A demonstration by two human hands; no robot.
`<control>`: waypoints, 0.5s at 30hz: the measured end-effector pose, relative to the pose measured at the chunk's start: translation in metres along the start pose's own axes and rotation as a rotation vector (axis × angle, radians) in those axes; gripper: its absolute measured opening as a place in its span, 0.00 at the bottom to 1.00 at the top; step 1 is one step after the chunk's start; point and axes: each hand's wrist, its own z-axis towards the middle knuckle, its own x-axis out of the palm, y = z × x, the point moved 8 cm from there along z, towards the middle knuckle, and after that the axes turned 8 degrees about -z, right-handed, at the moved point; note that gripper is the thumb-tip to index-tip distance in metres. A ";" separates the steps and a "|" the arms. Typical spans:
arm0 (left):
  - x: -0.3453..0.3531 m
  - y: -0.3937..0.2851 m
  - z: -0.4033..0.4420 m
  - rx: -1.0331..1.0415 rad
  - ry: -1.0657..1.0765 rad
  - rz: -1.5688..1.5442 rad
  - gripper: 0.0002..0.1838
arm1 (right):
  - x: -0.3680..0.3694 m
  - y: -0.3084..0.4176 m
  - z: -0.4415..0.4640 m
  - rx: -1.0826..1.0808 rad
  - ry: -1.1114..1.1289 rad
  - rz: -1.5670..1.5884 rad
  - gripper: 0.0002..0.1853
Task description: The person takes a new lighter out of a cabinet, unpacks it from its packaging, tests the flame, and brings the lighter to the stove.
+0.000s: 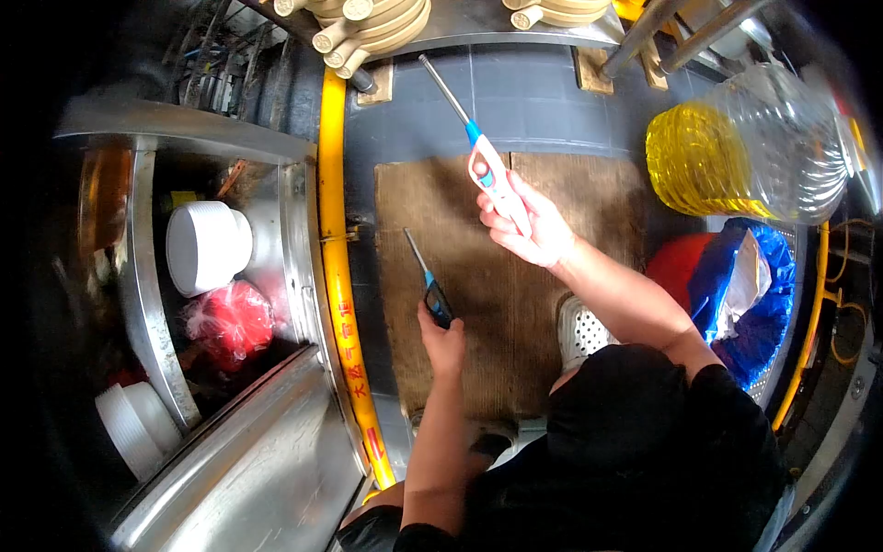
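Note:
My right hand (pixel 533 225) is closed around the handle of a white-and-blue long-nosed gas lighter (pixel 498 184). Its metal tube points up and to the left, and no flame shows at the tip. Lower down, my left hand (pixel 444 343) grips a dark lighter with blue trim (pixel 434 296), its thin tube also slanting up and left. The two lighters are apart from each other. Both are held above a brown board (pixel 515 368) on the floor.
A yellow pipe (pixel 338 276) with red characters runs along the left. Beyond it, a metal shelf holds stacked white bowls (pixel 210 247) and a red plastic-wrapped bundle (pixel 232 322). At right are a large oil bottle (pixel 745 147) and a blue bag-lined bin (pixel 768 304). Beige-handled items (pixel 382 28) lie on the top shelf.

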 end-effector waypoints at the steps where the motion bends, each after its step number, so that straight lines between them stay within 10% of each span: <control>1: -0.001 -0.001 -0.002 -0.011 -0.010 0.076 0.44 | -0.002 0.000 0.001 -0.005 -0.022 -0.010 0.20; 15: -0.006 -0.005 -0.004 0.042 -0.023 0.276 0.46 | 0.021 0.043 0.002 -0.202 0.046 -0.020 0.31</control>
